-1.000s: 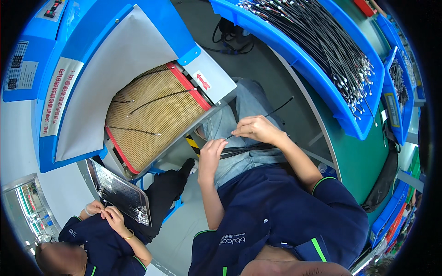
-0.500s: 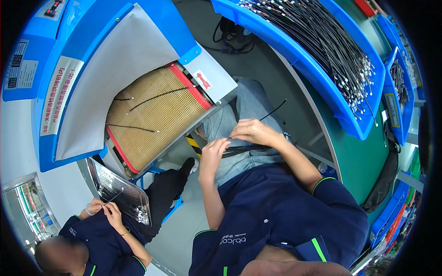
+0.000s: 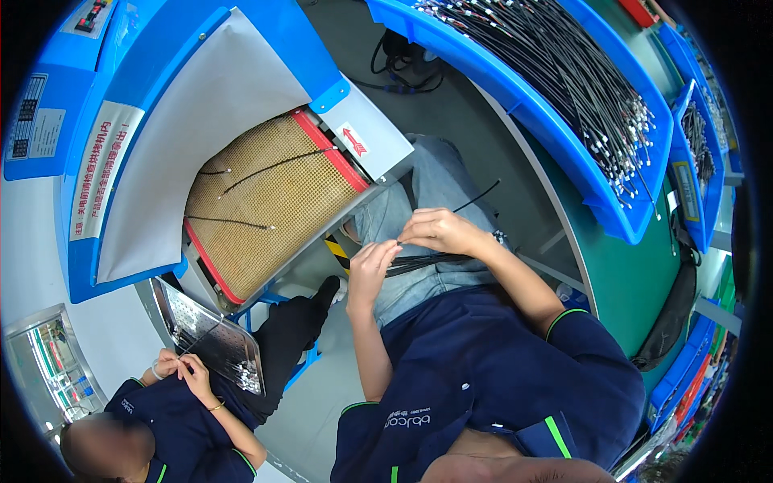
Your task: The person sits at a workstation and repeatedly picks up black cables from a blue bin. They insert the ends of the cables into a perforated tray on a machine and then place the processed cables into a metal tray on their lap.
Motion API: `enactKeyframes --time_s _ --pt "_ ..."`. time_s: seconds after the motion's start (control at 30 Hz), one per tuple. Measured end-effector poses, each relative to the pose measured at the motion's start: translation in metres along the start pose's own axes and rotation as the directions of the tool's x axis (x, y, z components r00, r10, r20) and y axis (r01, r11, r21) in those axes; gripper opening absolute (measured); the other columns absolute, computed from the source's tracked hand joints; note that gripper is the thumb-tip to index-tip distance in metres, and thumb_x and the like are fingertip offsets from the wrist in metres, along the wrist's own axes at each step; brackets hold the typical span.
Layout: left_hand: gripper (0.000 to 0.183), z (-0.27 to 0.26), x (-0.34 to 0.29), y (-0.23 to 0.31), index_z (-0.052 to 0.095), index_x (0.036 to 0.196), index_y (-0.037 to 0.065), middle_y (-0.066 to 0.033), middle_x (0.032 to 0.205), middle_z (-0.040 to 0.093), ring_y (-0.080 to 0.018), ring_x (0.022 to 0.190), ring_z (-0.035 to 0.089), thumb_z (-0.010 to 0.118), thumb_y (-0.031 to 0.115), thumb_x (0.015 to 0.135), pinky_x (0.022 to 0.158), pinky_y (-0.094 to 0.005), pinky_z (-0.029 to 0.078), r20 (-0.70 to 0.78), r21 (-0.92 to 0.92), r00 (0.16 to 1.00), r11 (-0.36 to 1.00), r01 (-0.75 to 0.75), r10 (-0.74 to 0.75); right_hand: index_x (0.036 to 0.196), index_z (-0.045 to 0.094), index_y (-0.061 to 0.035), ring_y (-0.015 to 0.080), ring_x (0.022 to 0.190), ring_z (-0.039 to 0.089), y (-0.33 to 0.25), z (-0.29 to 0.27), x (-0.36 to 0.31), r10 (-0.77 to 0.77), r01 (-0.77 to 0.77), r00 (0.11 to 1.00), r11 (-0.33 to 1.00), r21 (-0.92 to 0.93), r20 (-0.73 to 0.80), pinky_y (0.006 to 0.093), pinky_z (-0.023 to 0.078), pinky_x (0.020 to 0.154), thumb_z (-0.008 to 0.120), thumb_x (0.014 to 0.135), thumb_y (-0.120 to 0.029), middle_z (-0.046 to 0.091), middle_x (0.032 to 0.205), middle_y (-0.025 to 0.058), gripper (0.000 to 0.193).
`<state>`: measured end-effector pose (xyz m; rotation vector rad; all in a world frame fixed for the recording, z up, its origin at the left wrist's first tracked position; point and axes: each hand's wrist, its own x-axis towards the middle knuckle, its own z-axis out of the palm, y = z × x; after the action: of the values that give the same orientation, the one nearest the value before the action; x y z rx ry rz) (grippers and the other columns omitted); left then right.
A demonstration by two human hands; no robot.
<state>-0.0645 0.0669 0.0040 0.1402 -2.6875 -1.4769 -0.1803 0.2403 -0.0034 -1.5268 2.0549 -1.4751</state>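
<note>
1. Shifted slightly toward the white curtain [image 3: 197,141] since the earlier frame, the belt cables [image 3: 274,165] lie on the mesh belt [image 3: 298,197]; the free tail of the black cable [image 3: 480,194] in my hands sits a little lower.
2. At far left, a co-worker's hands [image 3: 193,376] work at the edge of a metal tray [image 3: 228,332]. I judge that a knock from an elbow could tip it and spill its contents.
3. One belt cable lies with its end close to the belt's red border; it could snag there if it swings outward.
4. My left hand [image 3: 372,270] is pinched on one end of the black cable, above my lap. My fingertips hide that end, so I could misplace my grip on it without seeing.
5. My right hand [image 3: 443,229] is almost touching the left, also pinched on the cable, whose tail juts up past my knuckles. Pulling unevenly could kink it or strain its end.
6. Below, the loose bundle [image 3: 423,263] lies across my jeans [image 3: 459,282]; shifting my legs could slide it off.
7. At right, the blue bin [image 3: 515,92] is heaped with cables [image 3: 555,64]; one dangles over its corner and could catch my sleeve.
</note>
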Motion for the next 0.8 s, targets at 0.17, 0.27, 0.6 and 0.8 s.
enactKeyframes --time_s 0.17,0.27,0.6,0.8 --pt "0.014 -0.001 0.001 -0.003 0.067 0.09 0.0 -0.0088 0.076 0.065 -0.0226 0.067 0.062 0.071 0.007 0.078 0.06 -0.0322 0.049 -0.031 0.033 0.995 0.995 -0.095 0.096 0.09 0.069 -0.0031 0.0245 0.078 0.065 -0.005 0.0 -0.002 0.096 -0.098 0.995 0.991 0.093 0.017 0.0336 0.052 0.069 0.067 0.08 -0.01 0.066 0.086 0.0081 0.012" --pt "0.014 -0.004 0.002 -0.004 0.067 0.089 0.001 -0.0076 0.078 0.066 -0.0231 0.071 0.062 0.072 0.006 0.076 0.063 -0.0328 0.05 -0.057 0.19 0.954 0.941 -0.279 0.294 0.09 0.069 -0.0036 0.0264 0.076 0.065 -0.008 -0.004 0.0 0.162 -0.173 0.983 0.975 0.142 0.088 0.0345 0.052 0.068 0.067 0.08 -0.011 0.066 0.086 0.0095 0.012" --pt "0.014 0.001 0.003 0.005 0.066 0.09 0.002 -0.0084 0.088 0.066 -0.0247 0.08 0.063 0.071 0.005 0.077 0.069 -0.0349 0.05 -0.093 0.214 0.954 0.941 -0.261 0.285 0.09 0.068 -0.0029 0.0256 0.073 0.064 -0.006 -0.002 -0.002 0.286 -0.292 0.956 0.95 0.109 0.069 0.033 0.051 0.063 0.07 0.08 -0.009 0.066 0.086 0.0091 0.012" --pt "0.015 0.003 0.002 0.004 0.065 0.089 0.002 -0.0083 0.086 0.065 -0.025 0.078 0.062 0.07 0.001 0.075 0.068 -0.0351 0.05 -0.126 0.177 0.957 0.955 -0.238 0.262 0.091 0.068 -0.0027 0.0253 0.072 0.064 -0.009 -0.004 0.001 0.287 -0.296 0.954 0.947 0.126 0.081 0.0332 0.05 0.062 0.07 0.08 -0.009 0.066 0.086 0.0096 0.013"
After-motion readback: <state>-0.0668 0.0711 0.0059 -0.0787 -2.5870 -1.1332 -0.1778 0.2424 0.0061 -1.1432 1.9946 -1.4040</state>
